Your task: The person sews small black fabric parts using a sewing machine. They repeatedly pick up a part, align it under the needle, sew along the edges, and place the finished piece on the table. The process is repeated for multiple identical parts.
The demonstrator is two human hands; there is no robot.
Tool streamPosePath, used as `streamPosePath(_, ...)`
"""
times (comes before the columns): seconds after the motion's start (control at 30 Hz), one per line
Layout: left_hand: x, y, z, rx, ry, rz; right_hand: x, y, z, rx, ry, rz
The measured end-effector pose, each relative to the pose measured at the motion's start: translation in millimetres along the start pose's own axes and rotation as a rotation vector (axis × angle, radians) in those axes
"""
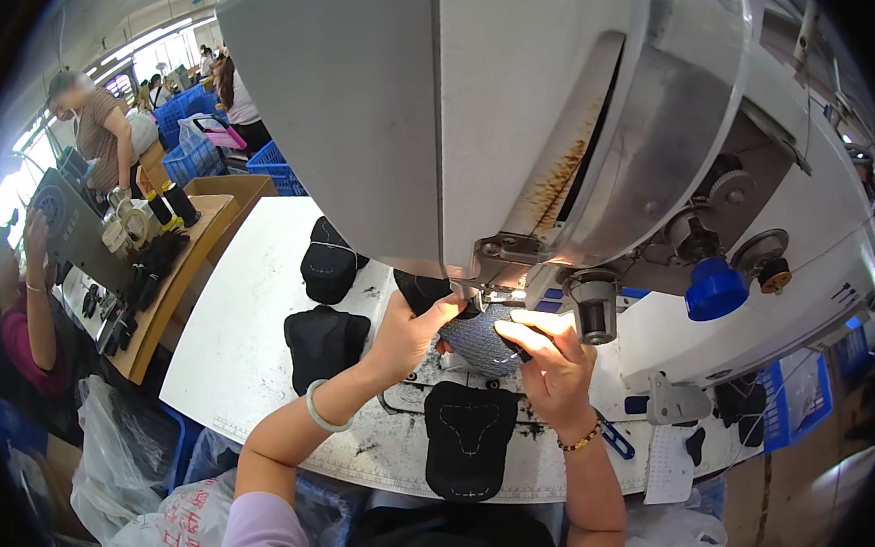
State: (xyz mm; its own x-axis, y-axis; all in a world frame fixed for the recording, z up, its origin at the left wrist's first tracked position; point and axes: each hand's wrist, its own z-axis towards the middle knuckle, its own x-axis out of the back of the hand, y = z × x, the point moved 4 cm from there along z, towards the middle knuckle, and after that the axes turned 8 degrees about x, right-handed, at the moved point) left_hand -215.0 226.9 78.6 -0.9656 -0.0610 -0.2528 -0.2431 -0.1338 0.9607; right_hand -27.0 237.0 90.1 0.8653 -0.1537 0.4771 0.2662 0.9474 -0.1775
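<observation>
Under the head of a large white sewing machine [368,99], a grey woven fabric piece [481,344] with black parts lies at the needle area. My left hand [406,334] grips its left side, thumb on top and pointing at the presser foot. On the right edge, my right hand [556,365] pinches the same piece, its fingers over the top. The needle point itself is hard to make out. Nearer to me rests a black fabric piece [467,446] with a white stitched outline. Two similar black pieces, one upper [330,267] and one lower [325,349], lie left of my hands.
Thread bits dot the white table [223,341]. Right of my right wrist lie a blue-handled tool [616,440] and a white paper sheet [670,468]. A blue crate [796,396] stands at far right. Another person's raised hand [35,237] is by a machine at left.
</observation>
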Motion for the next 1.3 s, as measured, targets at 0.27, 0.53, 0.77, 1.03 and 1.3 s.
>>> streamPosePath(0.27,-4,2,-7,0.011,0.043,-0.027,7,-13,4,0.170,0.031,-0.250)
streamPosePath(0.53,-19,11,-20,-0.081,0.167,0.048,1,-26,4,0.199,0.047,-0.340)
streamPosePath(0.77,-22,8,-28,-0.013,0.217,0.025,5,-6,-2,0.084,0.063,-0.244)
streamPosePath(1.03,-4,-18,-32,-0.155,0.123,0.129,3,8,-3,-0.068,0.123,-0.090)
streamPosePath(1.3,15,0,0,0.338,-0.023,-0.115,-4,21,-6,-0.188,0.236,0.066)
